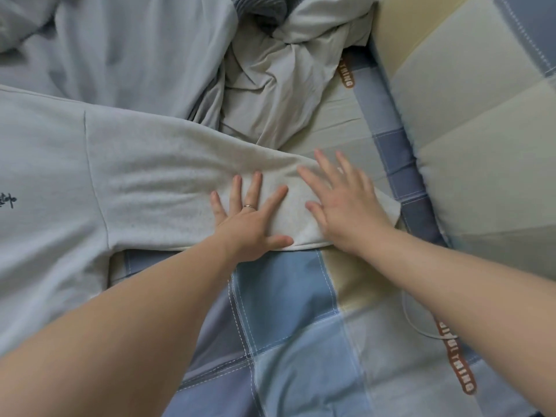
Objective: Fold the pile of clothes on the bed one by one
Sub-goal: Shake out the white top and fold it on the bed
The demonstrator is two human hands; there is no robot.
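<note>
Checked bed [285,311] has a pale sweatshirt [45,176] spread flat on its left side, with one sleeve [165,182] stretched out to the right. Both arms reach forward, with the left hand [249,218] and right hand [346,206] side by side, palms down on the sleeve's cuff end. Each grip is wide open, fingers splayed, pressing and holding nothing; there's a ring [249,207] on the left.

A pale grey cotton sweatshirt [45,176] is spread left on the blue checked bedsheet [285,296] (left hand [249,218] and right hand [346,206] laid on its rightward sleeve [165,191]).
</note>
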